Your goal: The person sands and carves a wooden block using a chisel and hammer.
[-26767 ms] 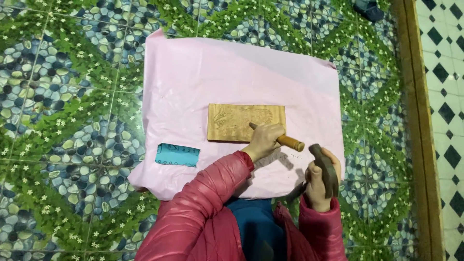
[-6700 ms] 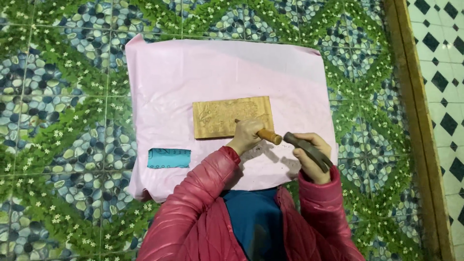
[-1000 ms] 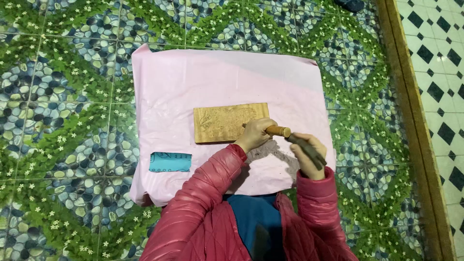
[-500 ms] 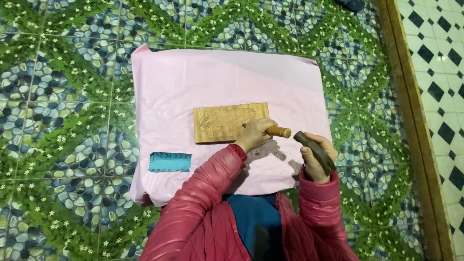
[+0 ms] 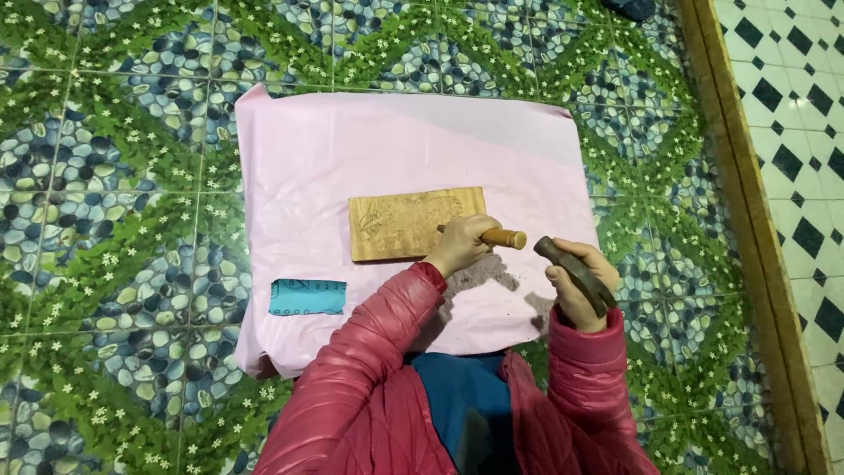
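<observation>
A carved wooden plank [image 5: 406, 224] lies flat on a pink sheet [image 5: 387, 149] spread over the floor. My left hand [image 5: 459, 246] grips a chisel with a wooden handle [image 5: 503, 237], its tip hidden under my fingers at the plank's right end. My right hand [image 5: 576, 286] holds a dark mallet [image 5: 573, 271] just right of the chisel's handle end, a small gap between them. Both arms wear red padded sleeves.
A small teal card [image 5: 307, 297] lies on the sheet left of my left arm. Wood dust marks the sheet [image 5: 479, 273] below the plank. Green patterned floor tiles [image 5: 123, 158] surround the sheet; a wooden strip [image 5: 743, 211] and black-and-white tiles run along the right.
Over the last second the mallet has drawn back from the chisel handle to the right and slightly down. The left hand, chisel and plank stay in place.
</observation>
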